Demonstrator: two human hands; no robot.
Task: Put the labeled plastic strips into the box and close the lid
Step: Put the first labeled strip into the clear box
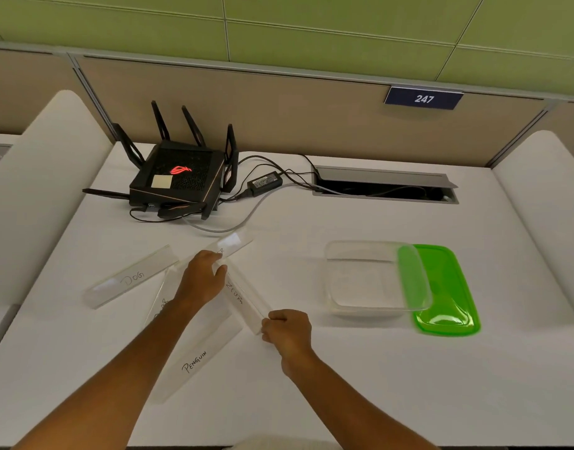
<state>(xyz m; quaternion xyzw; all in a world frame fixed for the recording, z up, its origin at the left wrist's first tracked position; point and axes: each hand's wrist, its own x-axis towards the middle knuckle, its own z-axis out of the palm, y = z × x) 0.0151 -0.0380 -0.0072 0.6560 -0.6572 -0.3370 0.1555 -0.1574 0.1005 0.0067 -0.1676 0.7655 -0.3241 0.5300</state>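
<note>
On the white desk [344, 384], the clear plastic strips [129, 277] lie left, the clear plastic box [370, 280] right with its green lid [448, 293] under its right edge, and the black router [181, 177] behind the strips.

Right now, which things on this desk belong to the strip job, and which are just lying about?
Job: DOG strip; PENGUIN strip; ZEBRA strip, held by both hands (left, right); two more strips, labels hidden; clear box; green lid.

Lying about: router; power adapter; cables.
</note>
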